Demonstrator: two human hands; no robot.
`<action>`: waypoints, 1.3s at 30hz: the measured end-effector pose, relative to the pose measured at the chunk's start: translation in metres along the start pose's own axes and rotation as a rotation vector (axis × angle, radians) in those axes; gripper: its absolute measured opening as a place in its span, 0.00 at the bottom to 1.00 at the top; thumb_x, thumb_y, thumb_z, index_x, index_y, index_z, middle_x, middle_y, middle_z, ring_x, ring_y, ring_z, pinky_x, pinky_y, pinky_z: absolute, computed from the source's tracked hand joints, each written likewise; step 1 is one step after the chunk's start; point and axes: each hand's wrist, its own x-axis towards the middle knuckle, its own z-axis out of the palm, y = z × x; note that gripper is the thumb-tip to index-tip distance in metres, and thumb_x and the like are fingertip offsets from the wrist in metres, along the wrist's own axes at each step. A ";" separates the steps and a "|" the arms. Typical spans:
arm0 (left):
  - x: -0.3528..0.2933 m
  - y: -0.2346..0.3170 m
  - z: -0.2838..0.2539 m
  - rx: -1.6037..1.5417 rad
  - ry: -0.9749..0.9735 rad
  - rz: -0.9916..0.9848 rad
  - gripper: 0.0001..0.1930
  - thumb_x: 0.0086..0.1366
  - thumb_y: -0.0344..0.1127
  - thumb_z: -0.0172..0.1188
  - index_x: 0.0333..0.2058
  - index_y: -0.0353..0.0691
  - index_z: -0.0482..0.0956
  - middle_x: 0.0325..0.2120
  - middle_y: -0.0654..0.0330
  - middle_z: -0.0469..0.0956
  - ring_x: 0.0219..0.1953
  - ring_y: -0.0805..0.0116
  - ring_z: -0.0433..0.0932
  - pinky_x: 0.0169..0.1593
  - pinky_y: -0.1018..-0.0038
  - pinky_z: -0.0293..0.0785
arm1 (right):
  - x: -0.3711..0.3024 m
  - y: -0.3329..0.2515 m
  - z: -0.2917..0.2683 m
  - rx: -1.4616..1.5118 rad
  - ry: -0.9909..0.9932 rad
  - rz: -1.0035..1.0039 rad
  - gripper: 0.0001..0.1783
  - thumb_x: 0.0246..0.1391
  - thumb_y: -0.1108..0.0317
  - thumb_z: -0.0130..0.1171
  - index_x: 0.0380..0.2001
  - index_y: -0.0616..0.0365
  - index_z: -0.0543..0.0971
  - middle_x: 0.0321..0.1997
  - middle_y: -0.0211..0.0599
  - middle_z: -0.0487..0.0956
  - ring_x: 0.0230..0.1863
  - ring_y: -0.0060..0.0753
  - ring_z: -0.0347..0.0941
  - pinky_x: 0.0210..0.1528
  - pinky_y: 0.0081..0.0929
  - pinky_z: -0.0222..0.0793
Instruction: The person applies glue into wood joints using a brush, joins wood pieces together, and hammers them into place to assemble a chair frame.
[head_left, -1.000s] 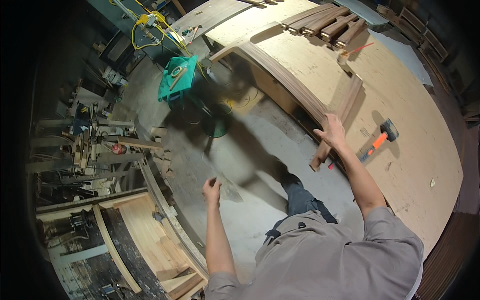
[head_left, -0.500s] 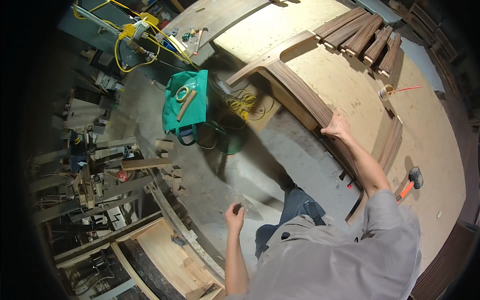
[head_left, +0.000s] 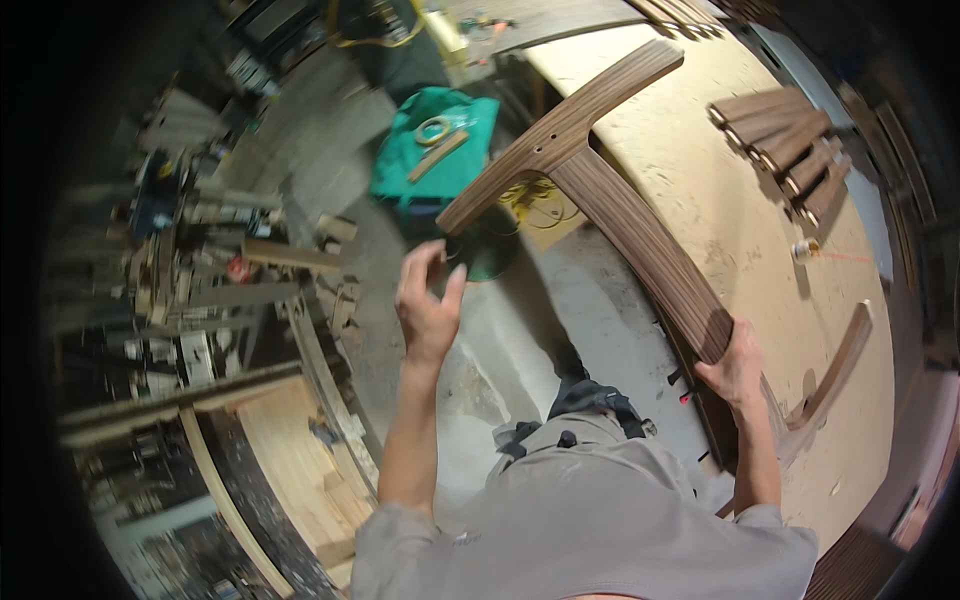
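Observation:
My right hand is closed around the lower end of a T-shaped dark-brown wooden furniture part with striped grain. Its curved crosspiece points away from me, with small holes near the joint, and the part is tilted over the near edge of the workbench. Close to the left tip of the crosspiece, my left hand is open, thumb and fingers curved apart, touching nothing. Beyond my right hand, a curved wooden piece rests on the bench.
The pale workbench curves along my right. Several brown wooden pieces and a small jar are on it. A green bag with a tape roll stands ahead. Wood scraps and a timber frame lie left.
The T-shaped part has been lifted and drawn toward me in my right hand, now at its lower end. My left hand has risen forward toward the crosspiece. The view has turned.

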 end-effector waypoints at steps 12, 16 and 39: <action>-0.100 -0.055 -0.319 -0.173 0.293 -0.405 0.34 0.49 0.45 0.73 0.50 0.31 0.73 0.36 0.55 0.81 0.38 0.65 0.79 0.45 0.73 0.73 | -0.053 -0.222 -0.010 -0.131 0.156 -1.005 0.45 0.23 0.69 0.72 0.52 0.60 0.66 0.51 0.51 0.71 0.49 0.55 0.70 0.52 0.46 0.67; -0.221 -0.084 -0.379 -0.552 0.540 -0.690 0.18 0.53 0.30 0.69 0.42 0.36 0.76 0.27 0.63 0.76 0.26 0.71 0.75 0.28 0.76 0.71 | -0.058 -0.302 0.035 -0.007 0.088 -1.257 0.37 0.26 0.71 0.68 0.48 0.61 0.71 0.50 0.48 0.72 0.49 0.53 0.71 0.51 0.46 0.67; -0.517 -0.058 -0.580 0.615 1.512 -0.764 0.21 0.48 0.31 0.65 0.42 0.30 0.74 0.32 0.57 0.77 0.35 0.66 0.74 0.40 0.72 0.70 | -0.168 -0.762 0.326 0.363 -0.211 -2.238 0.27 0.46 0.62 0.57 0.53 0.53 0.72 0.46 0.53 0.72 0.44 0.51 0.71 0.47 0.46 0.68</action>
